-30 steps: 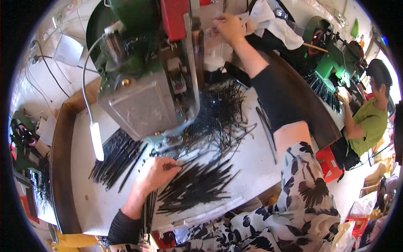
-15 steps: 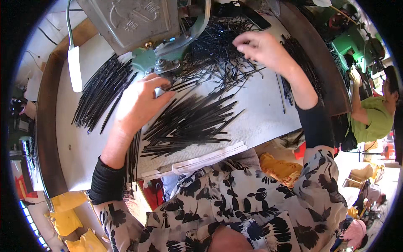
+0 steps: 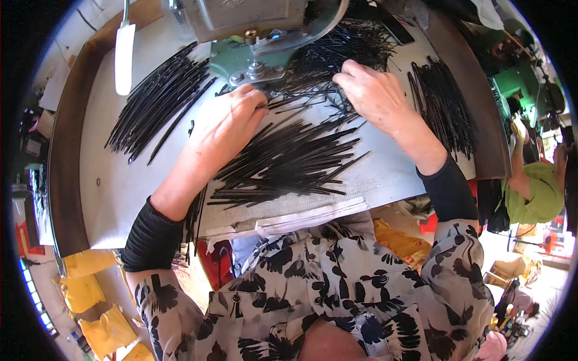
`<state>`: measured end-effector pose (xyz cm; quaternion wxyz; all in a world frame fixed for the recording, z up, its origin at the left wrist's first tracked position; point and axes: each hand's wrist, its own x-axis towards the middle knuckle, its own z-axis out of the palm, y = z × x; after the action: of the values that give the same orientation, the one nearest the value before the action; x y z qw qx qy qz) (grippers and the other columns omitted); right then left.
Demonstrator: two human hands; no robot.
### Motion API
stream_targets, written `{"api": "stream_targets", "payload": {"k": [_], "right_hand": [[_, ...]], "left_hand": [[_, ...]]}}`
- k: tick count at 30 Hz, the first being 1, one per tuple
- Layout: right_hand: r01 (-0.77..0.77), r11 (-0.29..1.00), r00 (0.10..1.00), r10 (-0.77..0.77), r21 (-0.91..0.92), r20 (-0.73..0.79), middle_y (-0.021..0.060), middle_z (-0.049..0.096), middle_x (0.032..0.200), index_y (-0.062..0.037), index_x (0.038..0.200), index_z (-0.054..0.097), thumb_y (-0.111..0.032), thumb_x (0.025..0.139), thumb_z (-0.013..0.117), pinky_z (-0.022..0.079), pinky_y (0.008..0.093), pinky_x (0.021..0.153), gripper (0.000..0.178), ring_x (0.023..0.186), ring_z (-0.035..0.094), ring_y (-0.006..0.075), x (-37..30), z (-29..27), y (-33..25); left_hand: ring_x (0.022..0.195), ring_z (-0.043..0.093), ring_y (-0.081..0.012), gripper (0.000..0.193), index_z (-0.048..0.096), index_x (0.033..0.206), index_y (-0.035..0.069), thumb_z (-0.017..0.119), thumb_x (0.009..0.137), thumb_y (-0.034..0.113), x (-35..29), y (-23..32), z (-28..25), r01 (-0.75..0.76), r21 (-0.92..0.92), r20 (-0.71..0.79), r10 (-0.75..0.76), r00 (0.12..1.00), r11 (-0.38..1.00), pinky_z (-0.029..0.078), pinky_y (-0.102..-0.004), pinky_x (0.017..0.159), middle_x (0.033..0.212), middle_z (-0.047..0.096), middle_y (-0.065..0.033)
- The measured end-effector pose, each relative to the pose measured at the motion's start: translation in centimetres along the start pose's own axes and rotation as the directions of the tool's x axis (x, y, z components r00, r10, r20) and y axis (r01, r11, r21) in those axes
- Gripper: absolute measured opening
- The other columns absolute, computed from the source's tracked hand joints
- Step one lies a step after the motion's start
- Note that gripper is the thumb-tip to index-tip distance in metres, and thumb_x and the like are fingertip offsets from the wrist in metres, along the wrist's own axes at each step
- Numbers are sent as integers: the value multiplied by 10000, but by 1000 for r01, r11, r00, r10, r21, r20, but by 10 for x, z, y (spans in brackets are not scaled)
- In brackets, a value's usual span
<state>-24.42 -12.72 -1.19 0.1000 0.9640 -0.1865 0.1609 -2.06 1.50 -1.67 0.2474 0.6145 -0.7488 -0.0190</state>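
My left hand point(image 3: 232, 120) is at the foot of the machine, its fingers curled and pressed together beside the green metal base point(image 3: 253, 63). Whatever those fingertips grip is hidden. My right hand point(image 3: 376, 96) hovers at the near edge of a tangled heap of thin black strips point(image 3: 343, 45), with thumb and fingers pinched. I cannot make out what is in that pinch. Between my forearms lies a loose pile of straight black strips point(image 3: 289, 159). Bundles of similar strips rest on the left point(image 3: 159, 96) and on the right point(image 3: 442, 99).
A grey metal machine head point(image 3: 241, 15) overhangs the white tabletop point(image 3: 120, 204). Brown raised borders point(image 3: 63, 180) edge the table. A white lamp-like stick point(image 3: 124, 60) hangs at the left. Near the heap lies a dark flat object point(image 3: 394, 27). A person in green point(image 3: 533, 192) sits at the right.
My left hand has moved in toward the machine and its fingers have closed. The right hand's fingers have gone from spread to pinched. The whole view has shifted slightly.
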Motion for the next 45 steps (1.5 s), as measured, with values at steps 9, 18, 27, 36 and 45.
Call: {"api": "stream_targets", "payload": {"k": [9, 18, 27, 36, 45], "right_hand": [[19, 995, 987, -3, 99, -162, 17, 564, 897, -62, 842, 605, -104, 780, 623, 494, 321, 606, 77, 732, 594, 218, 2, -7, -6], [-321, 578, 936, 317, 751, 156, 57, 614, 667, -6, 900, 594, -125, 842, 589, 483, 274, 543, 132, 587, 603, 152, 18, -13, -35], [-454, 183, 885, 202, 872, 419, 58, 590, 647, 54, 986, 572, -119, 867, 562, 444, 216, 458, 211, 496, 532, 90, 40, -13, -49], [-436, 128, 894, 174, 891, 413, 64, 599, 654, 45, 1001, 583, -139, 865, 576, 423, 201, 435, 229, 469, 522, 81, 47, -6, -47], [-429, 45, 892, 177, 902, 415, 48, 595, 653, 30, 997, 592, -155, 862, 591, 405, 187, 416, 229, 462, 520, 70, 48, -3, -45]], "left_hand": [[728, 630, -292, 222, 643, 947, 15, 620, 793, 173, 7, -2, -8, 207, -156, 107, -192, 976, 966, 488, -341, 674, 832, 653, -157], [507, 476, -59, 275, 645, 973, 2, 651, 790, 208, 13, -15, -20, 391, -430, 240, -315, 918, 814, 386, -229, 461, 686, 630, -40], [482, 454, -20, 308, 640, 963, -6, 645, 796, 253, 10, -29, -32, 469, -592, 339, -325, 883, 656, 344, -178, 407, 681, 631, -15], [469, 458, -38, 235, 671, 834, 22, 627, 797, 249, 10, -35, -33, 457, -673, 329, -318, 889, 582, 361, -182, 423, 652, 623, 1], [520, 526, -39, 204, 659, 802, 38, 623, 810, 238, 12, -32, -35, 464, -668, 370, -281, 885, 581, 382, -177, 439, 650, 615, -1]]}}
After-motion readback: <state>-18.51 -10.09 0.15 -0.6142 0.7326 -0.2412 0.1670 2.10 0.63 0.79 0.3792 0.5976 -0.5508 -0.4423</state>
